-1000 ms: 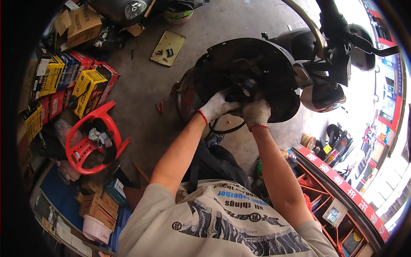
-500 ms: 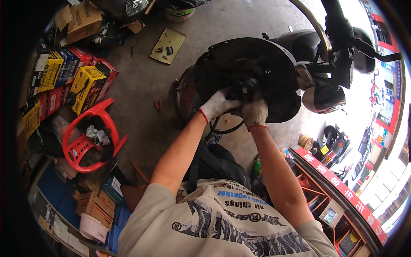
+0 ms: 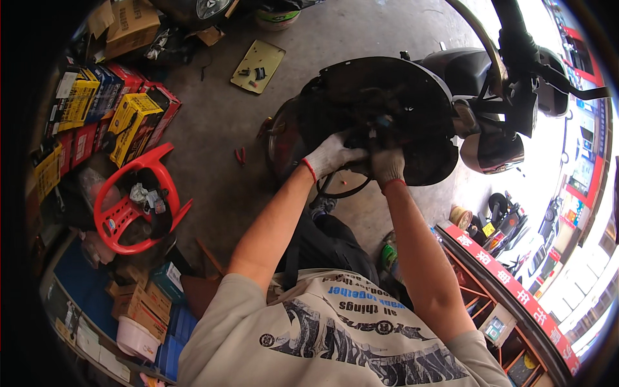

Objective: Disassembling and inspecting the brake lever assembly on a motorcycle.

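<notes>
A large black plastic scooter panel, open toward me, fills the upper middle, with small connectors and wiring in its dark interior. My left hand, in a white knit glove with a red cuff, reaches into its lower middle with fingers curled; what they hold is hidden. My right hand, gloved alike, is just to the right, its fingers bent down into the same dark area and mostly hidden. A black cable loop hangs below both hands.
Red pliers and a yellow tray of small parts lie on the concrete floor. Stacked boxes and a red plastic chair stand left. The handlebar rises upper right; shelving runs lower right.
My hands and forearms have shifted only slightly, my right hand sinking a little deeper among the parts. The surrounding scene has shifted a little in the picture.
</notes>
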